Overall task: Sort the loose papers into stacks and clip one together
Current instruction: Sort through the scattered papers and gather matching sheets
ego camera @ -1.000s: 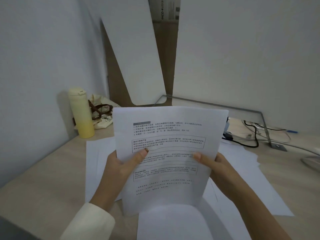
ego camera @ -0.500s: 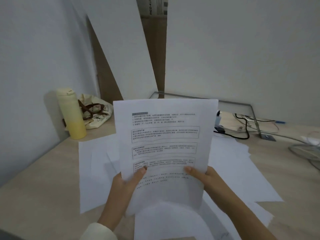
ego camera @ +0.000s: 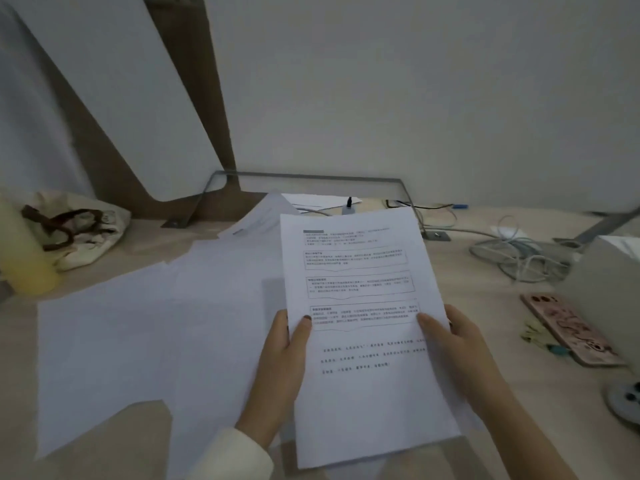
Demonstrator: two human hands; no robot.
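Above the table's (ego camera: 485, 292) near edge, left hand (ego camera: 280, 368) and right hand (ego camera: 457, 355) are pinching a page (ego camera: 363, 292), likely needing its heading read before squaring onto matching sheets (ego camera: 138, 341).

- The left hand (ego camera: 277, 362) grips the left edge of a printed sheet (ego camera: 360, 271), with its thumb across the front and the other fingers tucked behind.
- The right hand (ego camera: 457, 355) grips the right edge the same way, its thumb on the front pointing up and inward.
- Both hands sit roughly level, above the desk.
- The left wrist emerges from a cream sleeve (ego camera: 242, 455).
- The right forearm (ego camera: 519, 427) is bare and enters from the lower right.
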